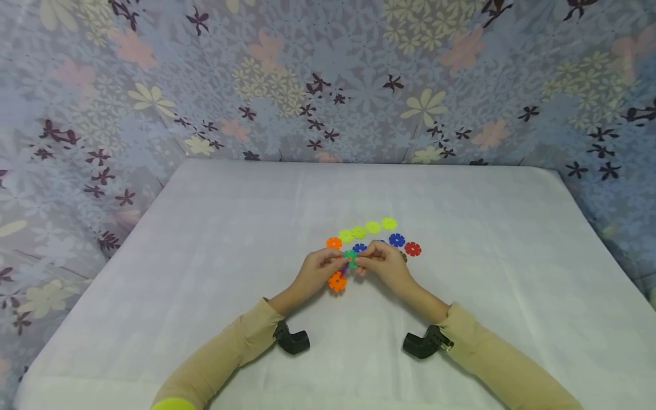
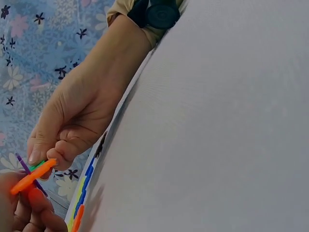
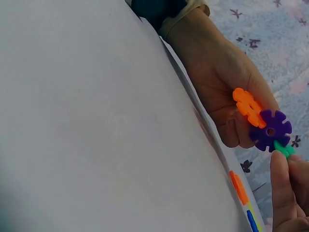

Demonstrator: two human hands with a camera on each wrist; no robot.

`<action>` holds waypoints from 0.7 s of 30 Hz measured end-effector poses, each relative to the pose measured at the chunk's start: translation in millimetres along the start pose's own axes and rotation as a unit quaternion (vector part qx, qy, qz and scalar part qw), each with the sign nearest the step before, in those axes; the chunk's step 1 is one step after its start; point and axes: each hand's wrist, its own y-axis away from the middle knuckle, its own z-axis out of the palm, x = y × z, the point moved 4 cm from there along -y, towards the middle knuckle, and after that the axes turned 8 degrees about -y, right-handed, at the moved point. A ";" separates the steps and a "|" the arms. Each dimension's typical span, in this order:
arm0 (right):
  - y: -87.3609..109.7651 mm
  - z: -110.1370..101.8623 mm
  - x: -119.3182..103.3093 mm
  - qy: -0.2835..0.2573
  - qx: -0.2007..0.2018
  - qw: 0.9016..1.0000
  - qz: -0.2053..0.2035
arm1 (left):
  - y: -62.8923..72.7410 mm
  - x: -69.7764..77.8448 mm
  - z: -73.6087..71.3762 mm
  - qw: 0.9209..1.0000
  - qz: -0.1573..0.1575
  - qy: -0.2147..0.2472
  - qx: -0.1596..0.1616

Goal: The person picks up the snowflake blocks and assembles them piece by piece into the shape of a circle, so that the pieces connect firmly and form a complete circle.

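Observation:
Just above the white table, both hands hold a small chain of notched interlocking discs. It joins a green disc (image 1: 351,258), a purple disc (image 3: 271,131) and an orange disc (image 1: 337,282). My left hand (image 1: 319,269) grips the chain from the left, its fingertips by the purple and green discs. From the other side, my right hand (image 1: 388,267) pinches the green disc between thumb and finger. The orange disc hangs lowest, nearest to me. In the right wrist view, the purple disc faces the camera, and the fingers partly cover the green one.
Behind the hands lie loose discs: several yellow-green discs (image 1: 373,227) in a slanting row, an orange disc (image 1: 334,243), blue discs (image 1: 397,240) and a red disc (image 1: 413,249). My right hand partly hides a brown disc. Floral cloth (image 1: 328,80) hangs beyond the table (image 1: 230,216).

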 end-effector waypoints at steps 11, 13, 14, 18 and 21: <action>-9.7 8.3 1.3 0.042 -0.005 0.999 -0.018 | -0.7 -5.9 -2.0 0.997 -0.023 0.067 0.035; -10.7 9.1 0.1 0.096 -0.001 0.994 -0.044 | -0.7 -6.7 -2.1 0.995 -0.027 0.081 0.042; -10.9 9.4 -0.5 0.136 -0.001 0.989 -0.062 | -0.5 -6.8 -2.4 0.995 -0.030 0.086 0.047; -10.9 11.8 -2.0 0.330 -0.002 0.936 -0.120 | -1.0 -7.8 -4.0 0.992 -0.037 0.101 0.063; -11.3 13.6 0.9 0.422 -0.014 0.898 -0.127 | -1.5 -8.6 -5.3 0.991 -0.039 0.107 0.069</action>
